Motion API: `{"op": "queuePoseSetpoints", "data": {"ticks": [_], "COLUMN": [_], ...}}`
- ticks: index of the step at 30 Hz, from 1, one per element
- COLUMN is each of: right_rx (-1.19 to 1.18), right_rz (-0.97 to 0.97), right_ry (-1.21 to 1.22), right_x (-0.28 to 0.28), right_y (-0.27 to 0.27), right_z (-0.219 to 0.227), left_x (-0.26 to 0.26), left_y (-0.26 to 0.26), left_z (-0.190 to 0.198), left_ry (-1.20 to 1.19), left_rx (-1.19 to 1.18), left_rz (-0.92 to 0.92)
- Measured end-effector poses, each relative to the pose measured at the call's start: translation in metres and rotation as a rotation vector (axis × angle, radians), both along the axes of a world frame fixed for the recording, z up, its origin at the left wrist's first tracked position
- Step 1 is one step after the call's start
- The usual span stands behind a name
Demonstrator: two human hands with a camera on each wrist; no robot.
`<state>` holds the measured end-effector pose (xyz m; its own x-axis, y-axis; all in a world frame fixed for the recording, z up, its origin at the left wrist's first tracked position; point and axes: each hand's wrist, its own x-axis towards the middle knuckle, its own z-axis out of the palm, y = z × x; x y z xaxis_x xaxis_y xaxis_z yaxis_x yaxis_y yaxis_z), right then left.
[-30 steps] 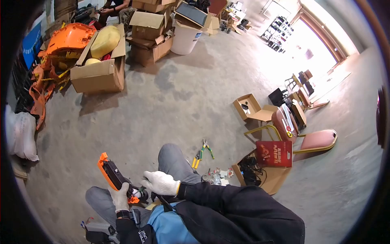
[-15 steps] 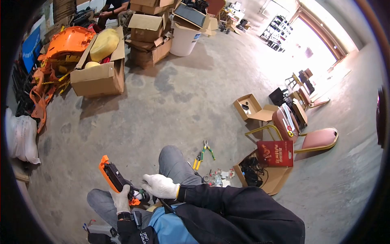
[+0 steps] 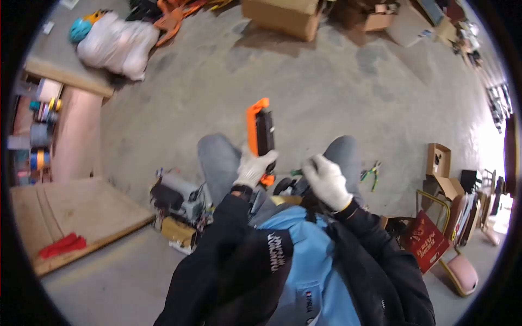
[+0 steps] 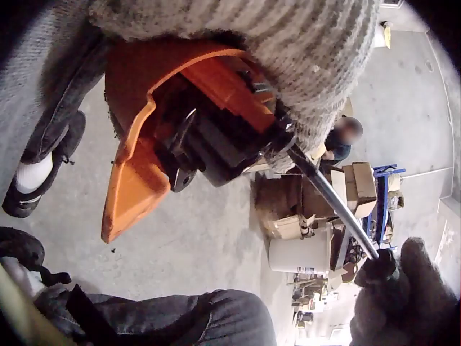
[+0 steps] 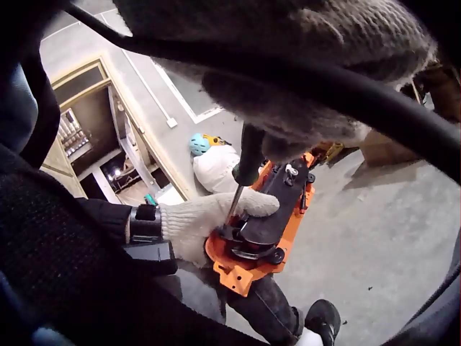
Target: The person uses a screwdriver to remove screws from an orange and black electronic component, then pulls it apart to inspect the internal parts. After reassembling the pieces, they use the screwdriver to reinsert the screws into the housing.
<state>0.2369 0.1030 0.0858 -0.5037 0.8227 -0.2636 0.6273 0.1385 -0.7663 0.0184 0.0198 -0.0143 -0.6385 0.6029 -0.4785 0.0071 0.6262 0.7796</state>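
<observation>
An orange part with a black body [image 3: 265, 133] stands lengthwise above the lap, gripped near its lower end by the gloved left hand [image 3: 254, 166]. In the right wrist view that hand's thumb lies over the black body [image 5: 277, 209]. The gloved right hand [image 3: 328, 182] curls its fingers round the dark handle [image 5: 250, 155] of a screwdriver. In the left wrist view the screwdriver's metal shaft [image 4: 338, 204] runs from the right hand [image 4: 403, 295] to the black piece beside the orange shell [image 4: 137, 187]; the exact tip contact is hidden.
Green-handled pliers [image 3: 374, 173] lie right of the knee. A grey machine part [image 3: 185, 195] sits left of the lap, beside a wooden board [image 3: 92, 217] with red cloth [image 3: 62, 245]. A red box [image 3: 427, 242] and chairs stand right; cardboard boxes [image 3: 283, 16] are ahead.
The head view has swung left and down, bringing the wooden board into sight. The left hand keeps its hold on the orange part; the right hand shows a tool handle at its fingers.
</observation>
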Motion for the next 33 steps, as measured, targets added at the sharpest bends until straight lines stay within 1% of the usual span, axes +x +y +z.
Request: {"op": "queuePoseSetpoints", "data": {"ticks": [1, 2, 3, 5, 6, 7, 9, 12, 15, 18, 21, 24, 27, 30, 33], "right_rx": [-0.022, -0.015, -0.014, -0.045, -0.044, -0.043, -0.050, -0.048, -0.047, -0.042, -0.030, -0.017, -0.020, -0.013, -0.002], "right_rz": [0.005, 0.009, 0.009, 0.003, 0.002, -0.001, 0.009, 0.005, 0.005, 0.003, 0.008, 0.016, 0.021, 0.025, 0.026], "right_ry": [-0.039, -0.051, -0.073, -0.063, -0.066, -0.068, -0.094, -0.067, -0.060, -0.055, -0.048, -0.038, -0.029, -0.018, -0.020], "right_x": [-0.004, -0.002, 0.000, -0.001, -0.001, 0.000, 0.000, 0.000, -0.001, -0.001, 0.000, -0.001, 0.000, 0.000, 0.000], "right_y": [0.001, 0.000, -0.001, 0.000, 0.000, -0.001, 0.000, 0.000, -0.001, -0.001, -0.001, 0.000, 0.000, 0.000, 0.000], "right_z": [0.007, 0.006, 0.004, 0.004, 0.005, 0.005, 0.006, 0.005, 0.008, 0.007, 0.006, 0.005, 0.006, 0.003, 0.002], "left_x": [0.001, 0.001, 0.000, -0.002, 0.000, -0.001, 0.000, -0.007, -0.006, -0.004, -0.004, -0.002, -0.005, -0.005, -0.004], "left_y": [0.002, 0.000, -0.003, -0.001, -0.002, -0.001, -0.002, -0.001, 0.000, -0.001, -0.001, 0.000, 0.000, -0.002, -0.003], "left_z": [0.019, 0.009, -0.003, 0.003, 0.005, 0.000, -0.008, -0.013, -0.003, 0.002, 0.013, 0.024, -0.005, -0.008, -0.003], "left_ry": [0.016, 0.012, 0.063, -0.017, 0.014, 0.034, 0.059, -0.097, -0.121, -0.128, -0.194, -0.152, -0.105, -0.137, -0.085], "left_rx": [-0.015, 0.043, 0.007, 0.045, 0.083, 0.004, -0.010, -0.019, -0.043, -0.007, -0.002, 0.008, -0.009, 0.017, 0.022], "left_rz": [0.013, -0.001, -0.020, -0.046, -0.033, -0.042, -0.012, -0.050, -0.050, -0.027, -0.019, -0.021, -0.050, -0.047, -0.050]}}
